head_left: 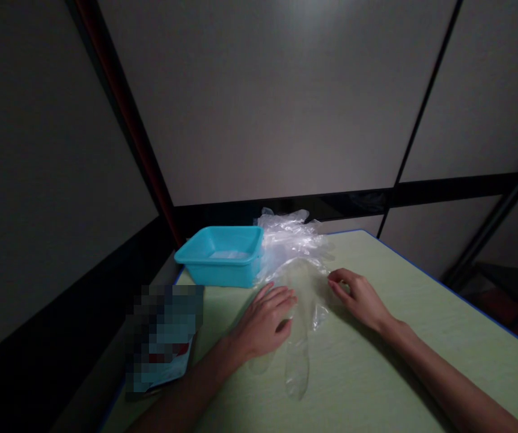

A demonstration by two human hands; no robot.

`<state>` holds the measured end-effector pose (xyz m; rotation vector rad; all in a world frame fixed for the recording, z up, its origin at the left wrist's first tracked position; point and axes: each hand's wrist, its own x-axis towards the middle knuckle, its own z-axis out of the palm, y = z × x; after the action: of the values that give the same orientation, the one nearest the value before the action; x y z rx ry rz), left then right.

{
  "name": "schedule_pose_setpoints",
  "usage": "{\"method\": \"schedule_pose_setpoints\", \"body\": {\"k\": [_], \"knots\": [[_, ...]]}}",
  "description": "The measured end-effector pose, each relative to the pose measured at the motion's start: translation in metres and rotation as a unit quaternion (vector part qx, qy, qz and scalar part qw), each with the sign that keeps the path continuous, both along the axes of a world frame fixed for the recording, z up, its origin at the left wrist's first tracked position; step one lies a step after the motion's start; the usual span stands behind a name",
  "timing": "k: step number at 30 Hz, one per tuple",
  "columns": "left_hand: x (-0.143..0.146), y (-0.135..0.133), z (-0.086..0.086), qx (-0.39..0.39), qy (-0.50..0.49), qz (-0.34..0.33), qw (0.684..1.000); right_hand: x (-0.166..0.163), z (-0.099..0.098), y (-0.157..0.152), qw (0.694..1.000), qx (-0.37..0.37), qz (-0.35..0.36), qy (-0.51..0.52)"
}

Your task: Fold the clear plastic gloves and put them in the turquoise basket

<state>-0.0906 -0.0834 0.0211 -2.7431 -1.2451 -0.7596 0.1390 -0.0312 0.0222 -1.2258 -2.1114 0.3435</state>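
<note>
A clear disposable plastic glove [298,361] lies spread on the table, its finger parts pointing toward me. My left hand [265,319] rests flat on the left side of this glove, palm down, fingers stretched out to the right. At the glove's right edge, my right hand [353,294] has its thumb and forefinger pinched on the thin plastic. Just beyond, a crumpled pile of clear plastic gloves [288,234] reaches the table's far edge and overlaps the glove's far end.
A turquoise plastic basket [223,273] stands to the left of the pile. Nearer me on the left lies a dark-edged, blurred-out flat object [169,343]. The pale green table [403,300] has a blue edge and meets panelled doors [286,120] at the back.
</note>
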Motion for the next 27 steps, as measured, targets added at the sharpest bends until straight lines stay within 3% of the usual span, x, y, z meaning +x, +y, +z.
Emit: {"method": "schedule_pose_setpoints", "body": {"k": [3,10,19,23,27], "knots": [[0.005,-0.006,0.002,-0.044,0.042,0.01,0.998,0.014,-0.006,0.014,0.995,-0.082,-0.044,0.03],[0.006,-0.007,0.0,-0.127,0.101,0.006,0.987,0.011,-0.007,0.015,0.96,-0.207,0.066,0.177],[0.005,-0.008,-0.002,-0.142,0.112,0.012,0.983,0.004,-0.003,0.009,0.917,-0.267,0.136,0.264],[0.003,-0.006,-0.005,-0.138,0.107,0.011,0.984,0.001,0.0,0.006,0.897,-0.283,0.2,0.275],[0.003,-0.006,-0.007,-0.138,0.097,0.008,0.986,-0.002,0.0,0.002,0.905,-0.263,0.208,0.264]]}}
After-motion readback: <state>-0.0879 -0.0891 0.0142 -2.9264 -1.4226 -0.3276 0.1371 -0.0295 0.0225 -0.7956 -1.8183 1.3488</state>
